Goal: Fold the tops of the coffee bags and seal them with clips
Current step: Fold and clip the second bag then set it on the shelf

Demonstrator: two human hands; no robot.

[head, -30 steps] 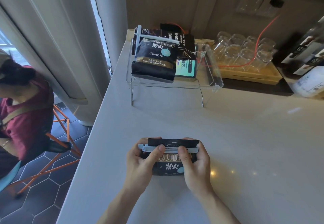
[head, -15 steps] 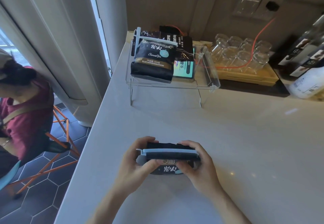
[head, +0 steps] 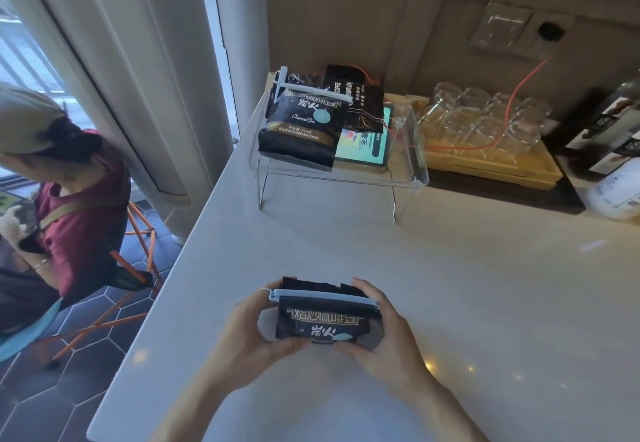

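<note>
Above the counter (head: 450,286), both hands (head: 252,334) grasp a clipped coffee bag (head: 323,324).

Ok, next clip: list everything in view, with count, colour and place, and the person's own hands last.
held coffee bag: one, black, over the counter's near edge
clip: one, pale blue, across that bag's folded top
counter: one, off-white, fills the middle
stand: one, clear acrylic, far end of the counter
clipped bag: one, black, white clip on top, left on the stand
second bag: one, black, behind it
glasses: many, clear, on a yellow tray right of the stand
seated person: one, red top, left of the counter
left hand: grips the held bag's left side
right hand: grips its right side
</note>
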